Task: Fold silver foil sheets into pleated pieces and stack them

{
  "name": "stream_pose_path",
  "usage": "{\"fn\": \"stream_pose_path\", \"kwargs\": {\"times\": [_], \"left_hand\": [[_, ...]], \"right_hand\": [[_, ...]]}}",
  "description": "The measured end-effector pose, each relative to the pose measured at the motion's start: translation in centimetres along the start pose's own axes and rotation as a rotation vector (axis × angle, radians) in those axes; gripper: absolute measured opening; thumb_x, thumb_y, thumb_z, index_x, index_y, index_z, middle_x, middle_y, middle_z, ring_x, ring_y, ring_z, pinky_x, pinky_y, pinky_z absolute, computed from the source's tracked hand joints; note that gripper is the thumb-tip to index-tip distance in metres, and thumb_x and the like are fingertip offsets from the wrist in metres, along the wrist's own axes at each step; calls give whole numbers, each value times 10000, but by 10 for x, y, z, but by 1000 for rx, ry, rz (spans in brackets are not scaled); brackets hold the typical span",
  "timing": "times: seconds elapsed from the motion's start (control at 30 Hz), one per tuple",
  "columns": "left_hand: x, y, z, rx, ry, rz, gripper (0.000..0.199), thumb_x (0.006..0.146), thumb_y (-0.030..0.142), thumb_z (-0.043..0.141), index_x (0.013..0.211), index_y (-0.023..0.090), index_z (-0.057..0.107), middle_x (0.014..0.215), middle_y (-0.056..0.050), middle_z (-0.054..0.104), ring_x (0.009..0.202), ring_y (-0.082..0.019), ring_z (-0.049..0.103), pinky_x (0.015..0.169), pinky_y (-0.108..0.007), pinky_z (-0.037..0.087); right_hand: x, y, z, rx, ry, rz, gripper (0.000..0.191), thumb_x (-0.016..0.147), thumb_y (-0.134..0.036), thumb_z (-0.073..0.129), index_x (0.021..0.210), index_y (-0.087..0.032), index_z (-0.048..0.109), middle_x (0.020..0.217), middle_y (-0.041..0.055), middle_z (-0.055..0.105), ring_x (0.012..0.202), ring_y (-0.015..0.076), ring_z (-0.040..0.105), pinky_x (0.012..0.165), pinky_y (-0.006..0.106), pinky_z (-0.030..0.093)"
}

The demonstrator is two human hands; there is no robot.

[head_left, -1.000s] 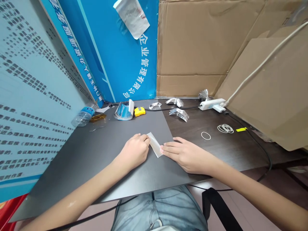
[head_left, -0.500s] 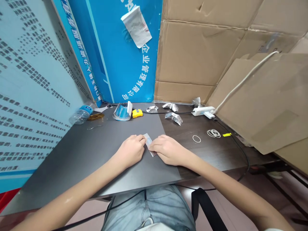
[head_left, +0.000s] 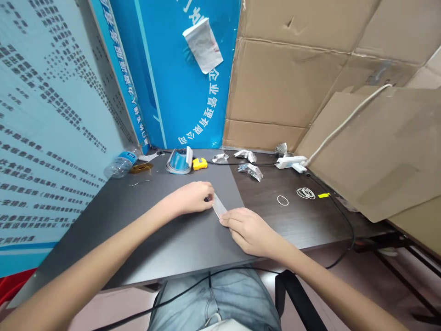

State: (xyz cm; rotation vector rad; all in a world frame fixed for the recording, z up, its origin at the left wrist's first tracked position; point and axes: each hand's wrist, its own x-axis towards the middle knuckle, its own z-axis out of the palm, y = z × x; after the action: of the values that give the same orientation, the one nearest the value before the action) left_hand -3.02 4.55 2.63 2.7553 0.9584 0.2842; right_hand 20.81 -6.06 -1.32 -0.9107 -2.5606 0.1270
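Observation:
A narrow strip of silvery foil (head_left: 219,206) lies slanted on the grey mat (head_left: 172,248), held between my two hands. My left hand (head_left: 191,198) pinches its upper end, with the fingertips partly hiding it. My right hand (head_left: 250,231) grips the lower end with its fingertips. Both hands rest just above the mat, and the strip's ends are hidden under my fingers.
Crumpled foil pieces (head_left: 250,172) and a yellow tape measure (head_left: 200,163) lie beyond the hands, beside a blue-and-clear round object (head_left: 179,162) and a plastic bottle (head_left: 121,165). To the right are rubber bands (head_left: 305,193), a power strip (head_left: 291,162), a black cable and cardboard sheets.
My hands have drawn apart, the left moving up and the right down and to the right. The strip now slants between them, and the view has shifted slightly.

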Motion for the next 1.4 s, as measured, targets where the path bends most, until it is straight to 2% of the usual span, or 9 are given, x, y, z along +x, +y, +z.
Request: {"fn": "stream_pose_path", "kwargs": {"times": [0.13, 0.23, 0.37, 0.5, 0.67, 0.87, 1.1, 1.27, 1.4], "left_hand": [[4, -9, -6, -129, -37, 73, 124, 921, 262, 643, 883, 216, 752, 1186, -50, 720, 1053, -203, 685, 916, -292, 491], [-1, -6, -3, -161, -31, 91, 122, 908, 320, 697, 853, 212, 713, 1073, -41, 721, 1056, -214, 650, 931, -305, 474], [-6, -3, 1, -215, -37, 83, 138, 910, 345, 696, 972, 222, 695, 988, -22, 686, 970, -197, 617, 863, -288, 469], [-7, -6, 3, -193, -27, 79, 120, 960, 306, 619, 1015, 226, 689, 1018, -26, 679, 999, -204, 599, 870, -297, 454], [-14, -12, -1, -150, 9, 53, 162, 1007, 300, 557, 1032, 242, 705, 1016, -12, 695, 988, -187, 600, 885, -284, 445], [-17, -16, 1, -216, 21, 15, 349, 908, 500, 720, 1147, 247, 714, 1090, -24, 703, 1029, -209, 600, 912, -309, 453], [-9, -12, 12, -415, 83, -65, 247, 1016, 410, 576, 1034, 227, 741, 1029, -15, 744, 999, -186, 633, 913, -298, 436], [-7, -15, 16, -578, 112, -212, 314, 999, 448, 571, 951, 192, 747, 951, -6, 731, 902, -185, 634, 803, -271, 437], [-8, -19, 16, -673, 148, -292, 439, 1010, 531, 509, 873, 166, 711, 848, 0, 671, 820, -175, 582, 729, -264, 408]], "right_hand": [[2, -1, -4, 77, 23, 69, 178, 969, -264, 600, 1103, -196, 696, 1079, 82, 752, 1018, 221, 691, 948, 384, 529], [9, 7, -6, 83, 13, 72, 136, 967, -314, 629, 951, -199, 699, 916, 49, 731, 880, 187, 662, 859, 340, 505], [32, 32, -8, 31, -33, -11, 257, 962, -382, 646, 790, -193, 666, 793, 31, 677, 794, 171, 614, 789, 319, 459], [63, 55, -14, 159, -204, -94, 137, 931, -299, 674, 845, -197, 641, 875, 11, 686, 867, 160, 626, 807, 285, 458], [77, 58, -22, 243, -298, 69, 188, 838, -199, 704, 989, -195, 593, 987, 26, 666, 846, 158, 606, 733, 255, 448], [63, 61, -22, 313, -218, 158, 203, 904, -118, 550, 1070, -209, 624, 1017, 32, 690, 893, 164, 627, 792, 271, 458], [62, 71, -17, 454, -114, 224, 177, 973, -187, 537, 1104, -203, 655, 1098, 38, 726, 987, 173, 668, 887, 300, 477], [63, 70, -19, 453, -82, 271, 292, 923, -354, 673, 1173, -206, 648, 1179, 64, 708, 1052, 221, 654, 901, 331, 478], [65, 73, -21, 492, -8, 360, 236, 910, -282, 644, 1136, -215, 655, 1155, 50, 712, 1047, 214, 654, 905, 335, 473]]}}
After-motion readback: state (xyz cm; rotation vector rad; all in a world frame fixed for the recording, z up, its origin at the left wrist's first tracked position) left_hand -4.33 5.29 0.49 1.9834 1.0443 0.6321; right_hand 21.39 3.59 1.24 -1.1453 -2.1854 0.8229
